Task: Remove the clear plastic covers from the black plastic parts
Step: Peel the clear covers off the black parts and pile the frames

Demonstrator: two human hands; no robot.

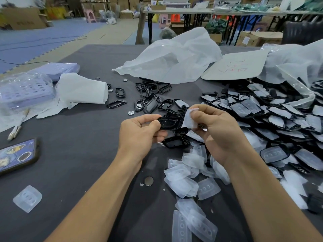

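Pinching a black plastic part (168,122) between thumb and curled fingers, the left hand (141,130) holds it just above the grey table (83,154). The right hand (216,131) grasps a clear plastic cover (191,118) between thumb and forefinger at the part's right end; whether the cover is fully free of the part cannot be told. Directly below the hands lies another bare black shell (176,141), and behind them a scatter of bare black frames (150,100) with a coin (130,112) among them. To the right a large heap of covered parts (279,116) spills from a clear bag (297,88) and crowds up against the right wrist. Near the right forearm sits a pile of loose clear covers (192,179), with a button cell (148,181) just left of it. A single clear cover (27,198) lies well apart at the lower left, near a phone (17,155). Farther back are a white plastic bag (171,60), a card sheet with red writing (234,67), folded white paper (82,89) and a purple tray wrapped in plastic (26,91).
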